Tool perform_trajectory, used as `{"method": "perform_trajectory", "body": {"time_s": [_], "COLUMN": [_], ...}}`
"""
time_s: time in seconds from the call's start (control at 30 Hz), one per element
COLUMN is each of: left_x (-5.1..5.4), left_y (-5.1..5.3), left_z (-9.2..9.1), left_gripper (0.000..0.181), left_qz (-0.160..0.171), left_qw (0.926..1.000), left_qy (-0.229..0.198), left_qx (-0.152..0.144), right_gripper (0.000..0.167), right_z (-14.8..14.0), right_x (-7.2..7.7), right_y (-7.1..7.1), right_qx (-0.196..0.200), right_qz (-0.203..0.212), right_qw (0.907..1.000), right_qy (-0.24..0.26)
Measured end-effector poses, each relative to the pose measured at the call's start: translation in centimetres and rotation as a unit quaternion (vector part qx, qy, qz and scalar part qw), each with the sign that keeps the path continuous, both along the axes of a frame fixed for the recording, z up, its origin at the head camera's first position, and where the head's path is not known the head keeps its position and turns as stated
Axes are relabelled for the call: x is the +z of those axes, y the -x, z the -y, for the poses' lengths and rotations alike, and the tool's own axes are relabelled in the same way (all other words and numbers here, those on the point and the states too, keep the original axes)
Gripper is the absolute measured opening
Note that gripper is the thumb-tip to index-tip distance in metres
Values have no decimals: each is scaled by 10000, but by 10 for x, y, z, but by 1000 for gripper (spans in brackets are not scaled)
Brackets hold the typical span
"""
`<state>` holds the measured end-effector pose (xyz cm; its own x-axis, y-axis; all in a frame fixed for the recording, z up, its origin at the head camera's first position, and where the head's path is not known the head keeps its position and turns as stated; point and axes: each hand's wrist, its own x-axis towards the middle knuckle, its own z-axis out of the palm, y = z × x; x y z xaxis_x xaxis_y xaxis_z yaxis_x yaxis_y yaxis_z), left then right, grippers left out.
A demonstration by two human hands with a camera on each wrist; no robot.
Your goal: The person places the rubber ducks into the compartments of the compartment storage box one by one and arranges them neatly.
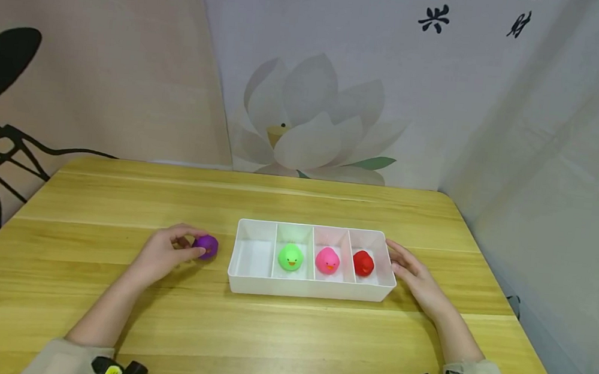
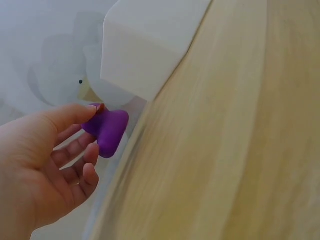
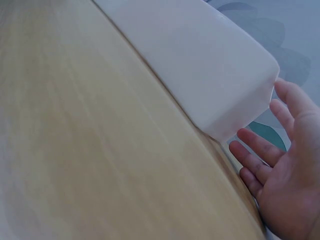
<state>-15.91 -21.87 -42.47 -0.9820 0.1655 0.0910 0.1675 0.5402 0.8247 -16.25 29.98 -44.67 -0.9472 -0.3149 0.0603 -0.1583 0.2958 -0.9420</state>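
Between thumb and fingers, my left hand [image 1: 165,253] pinches a small purple rubber duck [image 1: 210,246] just left of a white divided box [image 1: 306,289]. The left wrist view shows the duck [image 2: 112,131] held up near the box's end, its orange beak by the thumb. A green duck [image 1: 291,258], a pink duck [image 1: 327,261] and a red duck [image 1: 363,264] each sit in their own compartment; the leftmost compartment holds nothing. At the box's right end, my right hand [image 1: 422,284] rests its extended fingers against the wall [image 3: 245,117].
The box stands on a wooden table [image 1: 295,349]. Behind the table hangs a pale cloth [image 1: 347,29] printed with a lotus flower. Another cloth hangs along the right side [image 1: 569,147]. Small black cameras sit at both wrists.
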Motion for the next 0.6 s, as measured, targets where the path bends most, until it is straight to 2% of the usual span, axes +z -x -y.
{"method": "perform_trajectory", "body": {"time_s": [0.3, 0.6], "left_x": [15, 28], "left_y": [-2, -4], "left_z": [-2, -7], "left_gripper": [34, 30], "left_qz": [-68, -555], "left_qw": [9995, 9982], "left_qy": [-295, -215], "left_qx": [-60, -95], "right_gripper": [51, 50], "right_z": [-1, -1], "right_x": [1, 0], "right_y": [0, 1], "right_qx": [-47, -43], "right_qz": [18, -12], "right_qw": [9999, 9999], "right_qy": [-87, -122]}}
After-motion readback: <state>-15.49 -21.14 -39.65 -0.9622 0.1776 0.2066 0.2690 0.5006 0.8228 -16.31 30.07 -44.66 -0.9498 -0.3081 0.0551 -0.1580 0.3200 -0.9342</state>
